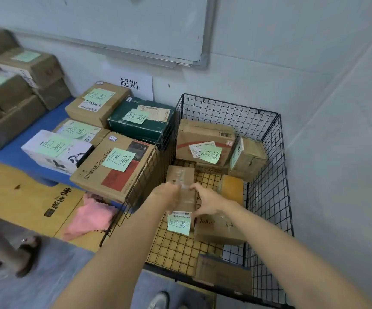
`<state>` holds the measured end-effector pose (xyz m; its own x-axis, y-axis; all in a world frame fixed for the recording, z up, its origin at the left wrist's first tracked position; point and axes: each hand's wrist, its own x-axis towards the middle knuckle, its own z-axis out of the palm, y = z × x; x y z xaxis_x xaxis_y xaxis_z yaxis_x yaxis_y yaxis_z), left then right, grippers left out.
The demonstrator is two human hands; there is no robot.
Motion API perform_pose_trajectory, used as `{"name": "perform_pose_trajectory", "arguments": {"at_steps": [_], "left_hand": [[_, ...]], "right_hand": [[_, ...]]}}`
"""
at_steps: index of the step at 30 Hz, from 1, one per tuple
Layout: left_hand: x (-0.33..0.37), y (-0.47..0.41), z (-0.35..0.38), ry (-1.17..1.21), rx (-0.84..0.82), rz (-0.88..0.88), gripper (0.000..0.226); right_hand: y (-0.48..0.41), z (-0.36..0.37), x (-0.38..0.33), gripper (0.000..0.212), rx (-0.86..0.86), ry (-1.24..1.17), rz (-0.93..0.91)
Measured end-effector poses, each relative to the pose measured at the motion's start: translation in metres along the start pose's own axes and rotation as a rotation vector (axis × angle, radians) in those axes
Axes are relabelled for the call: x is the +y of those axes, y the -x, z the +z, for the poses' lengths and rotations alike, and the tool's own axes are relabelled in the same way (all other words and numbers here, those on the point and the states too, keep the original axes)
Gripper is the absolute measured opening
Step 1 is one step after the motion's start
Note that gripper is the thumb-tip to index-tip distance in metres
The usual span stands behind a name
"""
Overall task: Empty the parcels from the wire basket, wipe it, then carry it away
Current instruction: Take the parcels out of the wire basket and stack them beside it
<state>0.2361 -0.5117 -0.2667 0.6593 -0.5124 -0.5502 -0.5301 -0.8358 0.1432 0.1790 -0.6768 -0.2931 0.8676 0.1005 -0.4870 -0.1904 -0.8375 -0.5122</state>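
A black wire basket (267,139) stands on the floor in the corner with several cardboard parcels inside. Both my arms reach into it. My left hand (168,195) and my right hand (207,200) grip the two sides of a narrow taped cardboard parcel (181,177) with a green note at its near end. Behind it lies a larger box (202,134) with a green note, a small tilted box (247,157) and an orange-yellow packet (230,188). A brown box (216,228) sits under my right wrist, another (223,273) at the near wall.
Left of the basket, several labelled parcels (113,166) lie on a blue pallet (31,139). A pink cloth (89,215) lies on a flat yellow box (20,197). A whiteboard (136,25) hangs on the wall. Someone's sandalled foot (27,253) is at the lower left.
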Motion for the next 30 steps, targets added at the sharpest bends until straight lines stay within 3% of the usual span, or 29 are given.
{"name": "perform_pose_trajectory", "arguments": {"at_steps": [5,9,12,19,26,30], "left_hand": [[-0.001,0.002,-0.036,0.054,0.05,0.103,0.084],[-0.003,0.018,-0.082,0.112,0.129,0.2,0.064],[-0.007,0.032,-0.111,0.211,0.235,0.273,0.072],[-0.014,0.065,-0.154,0.742,0.453,0.405,0.071],[0.004,0.087,-0.177,1.06,0.72,0.514,0.046],[0.017,0.098,-0.189,1.193,0.767,0.596,0.041]], "right_hand": [[0.011,-0.041,-0.003,0.094,0.001,-0.085,0.021],[0.028,-0.083,-0.012,0.096,0.087,-0.136,0.007],[0.046,-0.114,-0.025,0.088,0.165,-0.159,-0.024],[0.098,-0.169,-0.065,0.08,0.436,-0.387,-0.131],[0.13,-0.194,-0.101,0.06,0.715,-0.563,-0.234],[0.139,-0.195,-0.118,0.046,0.911,-0.661,-0.283]]}}
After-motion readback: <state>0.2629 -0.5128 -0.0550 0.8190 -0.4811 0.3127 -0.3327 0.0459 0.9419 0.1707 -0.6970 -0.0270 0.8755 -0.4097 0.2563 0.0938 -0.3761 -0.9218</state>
